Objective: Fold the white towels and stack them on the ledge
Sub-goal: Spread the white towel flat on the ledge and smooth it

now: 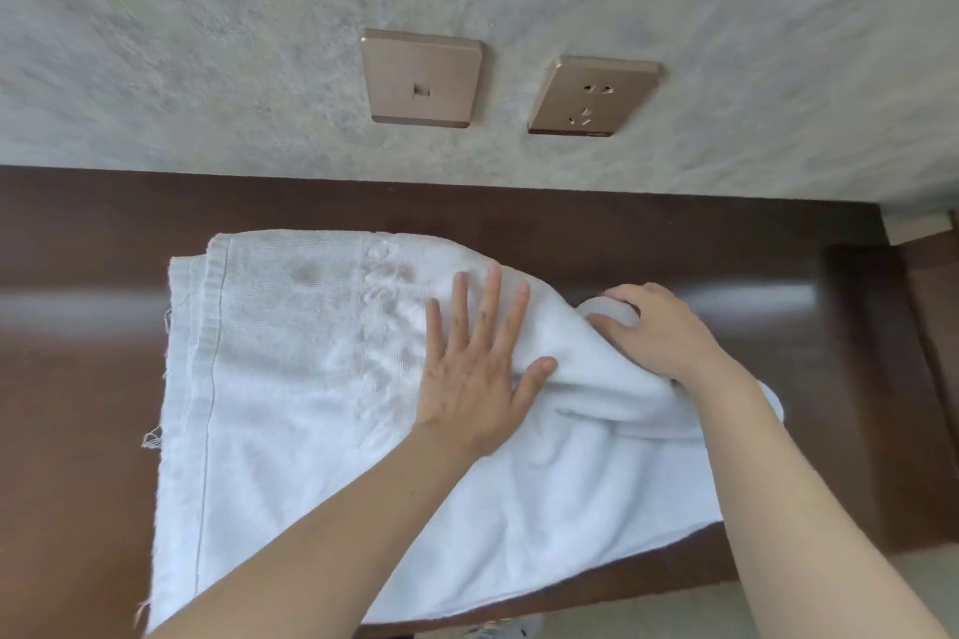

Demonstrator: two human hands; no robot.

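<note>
White towel spread across the dark brown ledge, taking up most of its middle, near edge hanging slightly over the front edge. Hemmed border and frayed threads at the towel's left side, toward the ledge's left end; looks like at least two layers there, so probably already folded once. Woven band running front to back near the towel's middle.

Left hand flat on the towel just right of that band, fingers straight and spread, thumb out to the right and touching the raised fold. Holding nothing, just pressing. Likely there as an anchor: pins the lower layers so the cloth stays put and marks the line for the next crease.

Right hand at the towel's right end, fingers curled round a bunched, lifted portion of cloth, gripping it. Lifted part arches up between the two hands, off the ledge surface. Probably set up to carry the right end over toward the left, across the pinned line.

Further right, bare ledge surface up to its right end, wall corner beyond.

Behind, on the textured grey wall, two bronze plates above the ledge's back edge: switch plate, then power socket.

No stack of finished towels visible. Fold in progress, stacking not yet started as far as can be seen.
</note>
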